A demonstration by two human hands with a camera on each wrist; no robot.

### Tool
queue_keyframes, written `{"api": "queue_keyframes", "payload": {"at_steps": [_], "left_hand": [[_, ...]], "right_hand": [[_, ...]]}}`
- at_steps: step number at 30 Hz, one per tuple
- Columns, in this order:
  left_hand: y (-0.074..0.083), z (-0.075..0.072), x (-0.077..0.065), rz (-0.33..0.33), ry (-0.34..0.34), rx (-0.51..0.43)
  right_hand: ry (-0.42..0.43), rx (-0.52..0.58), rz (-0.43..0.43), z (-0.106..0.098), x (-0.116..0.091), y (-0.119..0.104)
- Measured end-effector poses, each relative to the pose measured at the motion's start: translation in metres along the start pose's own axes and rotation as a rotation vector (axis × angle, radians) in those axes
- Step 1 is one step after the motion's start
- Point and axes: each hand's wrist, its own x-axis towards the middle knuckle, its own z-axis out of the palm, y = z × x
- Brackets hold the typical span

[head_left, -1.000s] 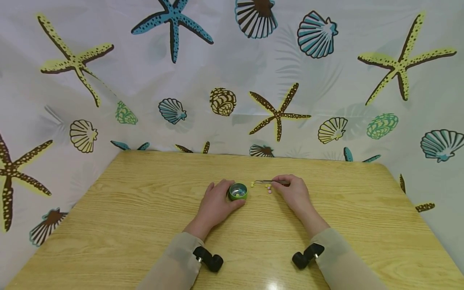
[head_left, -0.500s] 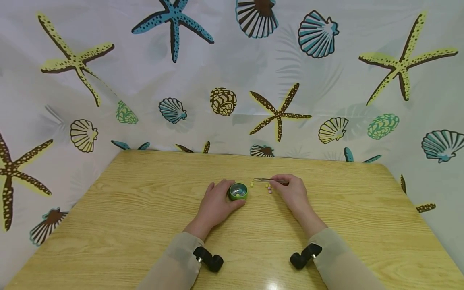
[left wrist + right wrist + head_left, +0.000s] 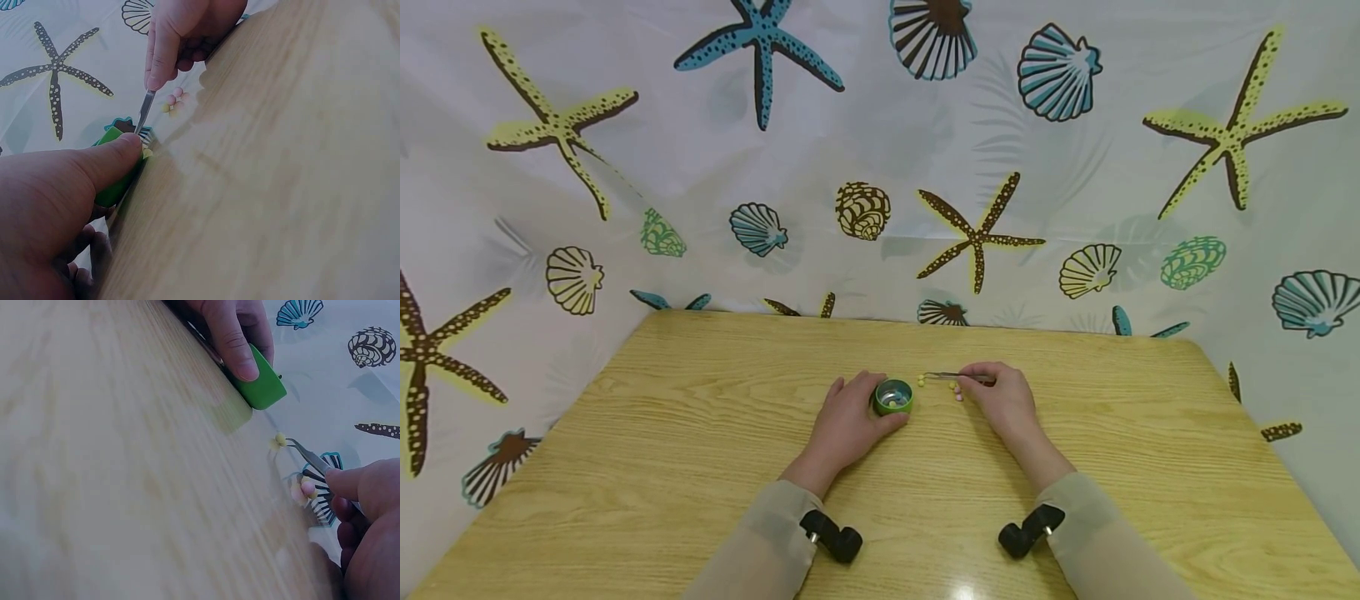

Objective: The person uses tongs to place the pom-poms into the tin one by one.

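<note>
My left hand (image 3: 848, 421) holds a small green cup (image 3: 893, 407) with a silvery inside, thumb in front and fingers behind. At least one small pale yellow ball lies in it. My right hand (image 3: 1006, 402) pinches curved-tip metal tweezers (image 3: 942, 375) between thumb and fingers. The tweezers (image 3: 310, 457) point left, their bent tips at the yellow balls (image 3: 280, 439) just right of the cup (image 3: 265, 384). In the right wrist view the tips look slightly parted; whether they grip a ball I cannot tell.
Several yellow and pink balls (image 3: 957, 390) lie on the wooden table (image 3: 700, 433) under the tweezers, close to my right fingertips. A white cloth (image 3: 820, 275) printed with starfish and shells stands behind the table and at both sides.
My right hand shifted slightly left. The tweezers' tips rose a little above the yellow balls, then came back down to them. My left hand and the cup stayed put.
</note>
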Motion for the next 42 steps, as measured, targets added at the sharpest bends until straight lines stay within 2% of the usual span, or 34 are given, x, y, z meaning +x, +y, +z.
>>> {"api": "queue_keyframes", "payload": {"at_steps": [11,31,42], "left_hand": [[0.001,0.000,0.001,0.000,0.004,0.003],[0.001,0.001,0.002,0.003,-0.003,0.004],[0.003,-0.002,-0.001,-0.001,0.000,-0.003]], "right_hand": [[0.014,-0.006,0.008,0.001,0.000,-0.001],[0.056,0.064,0.000,-0.008,-0.009,-0.004],[0.000,0.087,-0.090,-0.014,-0.025,-0.012]]}}
